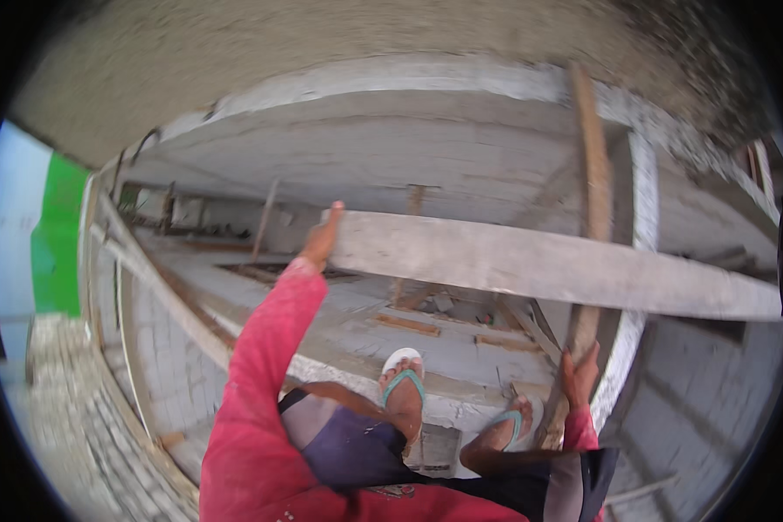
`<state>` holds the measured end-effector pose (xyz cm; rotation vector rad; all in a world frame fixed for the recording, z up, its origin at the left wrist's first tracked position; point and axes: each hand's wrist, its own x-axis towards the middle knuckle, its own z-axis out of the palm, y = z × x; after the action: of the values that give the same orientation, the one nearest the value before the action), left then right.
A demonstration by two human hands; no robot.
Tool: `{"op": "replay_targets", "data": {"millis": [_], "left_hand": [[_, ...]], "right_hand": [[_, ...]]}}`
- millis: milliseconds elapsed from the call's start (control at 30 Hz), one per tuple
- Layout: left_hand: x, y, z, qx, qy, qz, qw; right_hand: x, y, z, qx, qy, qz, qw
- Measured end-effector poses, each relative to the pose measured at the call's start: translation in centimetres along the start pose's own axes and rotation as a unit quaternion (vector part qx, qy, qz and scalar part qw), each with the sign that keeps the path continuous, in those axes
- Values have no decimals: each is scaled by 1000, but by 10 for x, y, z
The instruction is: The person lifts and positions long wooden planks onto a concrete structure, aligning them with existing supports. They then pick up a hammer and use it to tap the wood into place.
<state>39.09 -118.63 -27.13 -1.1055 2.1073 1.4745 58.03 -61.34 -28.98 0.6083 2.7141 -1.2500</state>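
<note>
A long, flat grey plank (496, 257) stretches from the middle of the view to the right edge. My left hand (321, 241) is closed on its left end, with one finger along the end edge. Toward the right stands a rough wooden post (592, 165), partly hidden where the plank crosses in front of it. My right hand (578, 376) is wrapped around that post below the plank. Both arms wear red sleeves. My feet, in white sandals with green straps, stand near a concrete ledge (448, 409).
Below lies a floor with loose wood pieces (407, 324) and rubble. A pale concrete beam (409, 78) runs across the top, joined by a whitish column (642, 200) at right. Slanting timbers (161, 283) stand at left, beside a drop to paving (70, 409) and a green panel (58, 235).
</note>
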Motion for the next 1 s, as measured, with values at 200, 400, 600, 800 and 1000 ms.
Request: {"op": "replay_targets", "data": {"millis": [200, 400, 600, 800, 1000], "left_hand": [[-5, 8, 5, -4, 35, 31, 999], [-4, -22, 21, -27, 108, 10, 994], [-46, -8, 55, -204, 206, 96, 952], [-73, -42, 73, -196, 201, 144, 949], [-54, -6, -8, 123, 57, 214, 967]], "right_hand": [[-11, 24, 10, -94, -3, 21, 995], [9, 66, 4, -180, -35, 12, 983], [35, 100, -18, -212, -116, 95, 966], [63, 44, -15, -330, -281, 187, 882], [57, 113, -26, -316, -219, 157, 910]]}}
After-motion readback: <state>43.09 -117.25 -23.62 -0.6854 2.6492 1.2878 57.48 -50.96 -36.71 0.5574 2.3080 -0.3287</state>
